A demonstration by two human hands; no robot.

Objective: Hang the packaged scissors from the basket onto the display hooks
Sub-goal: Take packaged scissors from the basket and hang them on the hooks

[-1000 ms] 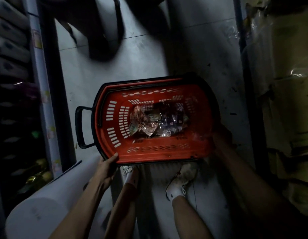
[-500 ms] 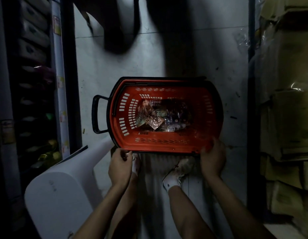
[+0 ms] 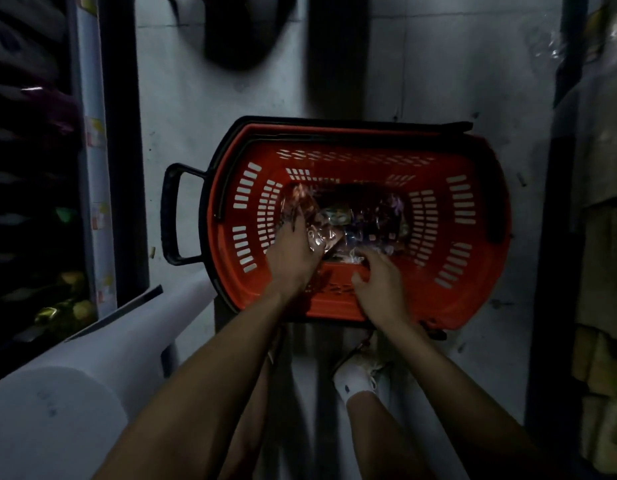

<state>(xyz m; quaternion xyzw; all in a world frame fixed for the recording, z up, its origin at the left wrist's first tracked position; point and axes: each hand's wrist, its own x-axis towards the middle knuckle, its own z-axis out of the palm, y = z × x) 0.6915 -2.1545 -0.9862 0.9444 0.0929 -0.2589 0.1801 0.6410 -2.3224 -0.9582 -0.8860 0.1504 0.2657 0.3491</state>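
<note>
A red plastic basket (image 3: 466,209) with a black rim and handle sits on the pale floor in front of my feet. Several shiny packaged scissors (image 3: 366,220) lie in a heap at its bottom. My left hand (image 3: 293,254) is inside the basket at the heap's left side, fingers closed around a glossy packet (image 3: 319,237). My right hand (image 3: 379,278) reaches over the near wall, fingers spread and touching the heap's near edge. The dim light hides the packets' details. No display hooks are in view.
A thick white roll (image 3: 75,386) lies at the lower left beside a dark shelf unit (image 3: 40,202) with goods. Wrapped cartons (image 3: 601,306) stand along the right. My white shoe (image 3: 355,379) is just behind the basket. A dark shape (image 3: 238,32) is on the floor beyond.
Both hands left the basket's near rim and moved down into it. The left one has closed on a packet; the right one has reached the heap.
</note>
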